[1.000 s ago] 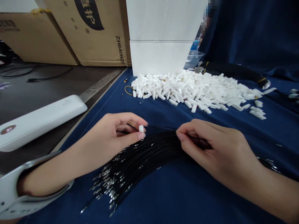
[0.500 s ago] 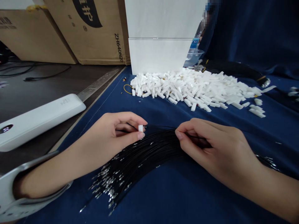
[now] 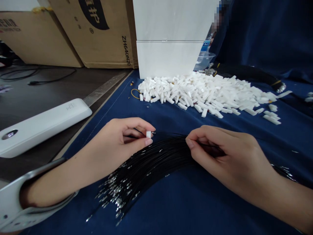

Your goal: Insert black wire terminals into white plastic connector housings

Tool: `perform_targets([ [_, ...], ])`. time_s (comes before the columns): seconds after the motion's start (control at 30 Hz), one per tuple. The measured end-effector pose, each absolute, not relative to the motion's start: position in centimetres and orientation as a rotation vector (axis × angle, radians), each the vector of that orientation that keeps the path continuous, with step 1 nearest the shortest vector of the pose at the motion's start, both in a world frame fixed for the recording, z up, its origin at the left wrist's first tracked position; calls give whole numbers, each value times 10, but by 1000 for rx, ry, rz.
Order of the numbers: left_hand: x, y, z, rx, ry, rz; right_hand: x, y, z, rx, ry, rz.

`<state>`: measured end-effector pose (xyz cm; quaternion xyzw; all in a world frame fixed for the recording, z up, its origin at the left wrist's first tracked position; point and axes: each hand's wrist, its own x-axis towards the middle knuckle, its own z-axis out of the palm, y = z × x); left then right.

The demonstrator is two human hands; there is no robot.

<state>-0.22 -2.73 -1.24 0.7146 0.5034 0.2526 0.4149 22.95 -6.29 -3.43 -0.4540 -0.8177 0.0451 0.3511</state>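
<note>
My left hand [image 3: 122, 140] pinches a small white connector [image 3: 148, 134] between thumb and index finger. A thin metal tip shows at the connector's right side, and a black wire runs behind the fingers. To the right, my right hand [image 3: 220, 150] is closed, thumb and fingertips together on a thin black wire [image 3: 177, 133]. Between and below the hands lies a bundle of black wires [image 3: 156, 161] with silver metal ends fanned toward the lower left. Beyond them, a large pile of white connectors [image 3: 195, 91] rests on the blue cloth [image 3: 181, 202].
A white box [image 3: 168, 58] stands behind the pile, with cardboard boxes [image 3: 107, 49] to its left. On the dark table [image 3: 56, 91] at the left lies a long white device [image 3: 46, 125]. A clear bowl [image 3: 204, 60] is behind the pile.
The whole view has shifted slightly, so things appear a little further right. Both hands keep nearly the same pose and hold.
</note>
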Motion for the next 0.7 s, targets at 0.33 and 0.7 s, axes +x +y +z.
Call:
perform_targets([
  [0.33,0,-26,-11,1776,1259,649,230,-63,-34,-1182,-2125,114],
  [0.7,2,-27,-9,1783,1305,630,229,-65,-30,-1121,-2124,273],
])
